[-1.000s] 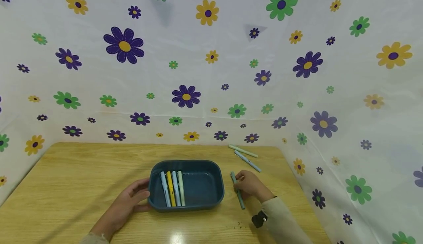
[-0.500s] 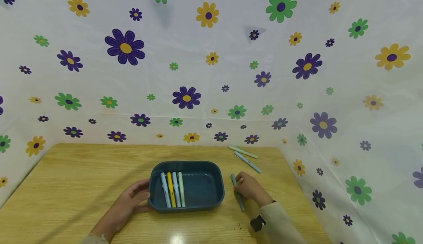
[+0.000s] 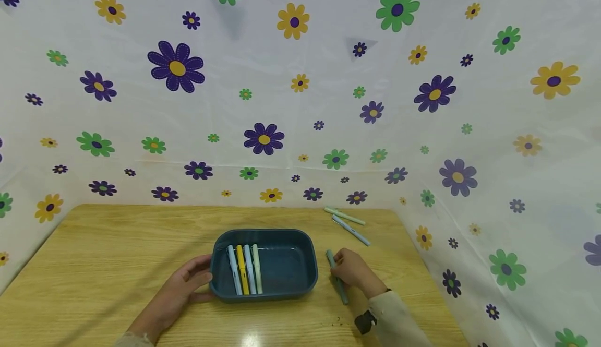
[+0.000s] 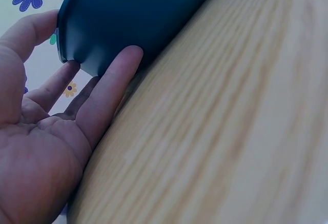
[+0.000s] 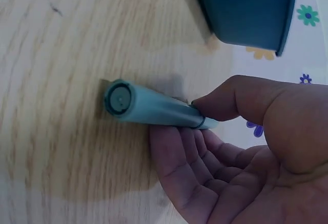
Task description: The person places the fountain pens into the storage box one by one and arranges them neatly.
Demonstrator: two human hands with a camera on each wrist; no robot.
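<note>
A dark teal tray (image 3: 288,268) stands on the wooden table, with several pens side by side in its left half: light blue, yellow and pale green. My left hand (image 3: 180,287) is at the tray's left end, its extended fingers (image 4: 115,83) touching the outer wall and its thumb at the rim. Right of the tray, my right hand (image 3: 354,270) pinches a muted green pen (image 3: 341,289) between thumb and fingers. In the right wrist view the pen (image 5: 159,107) points its round end at the camera, close to the tabletop; whether it touches is hard to tell.
A light blue pen (image 3: 352,230) and a pale green pen (image 3: 345,215) lie at the table's back right. Small dark specks (image 3: 339,320) dot the wood near the right sleeve. A white flower-print sheet (image 3: 281,102) hangs behind and beside the table.
My right hand and the green pen have shifted slightly toward the front of the table. The left hand and tray look still.
</note>
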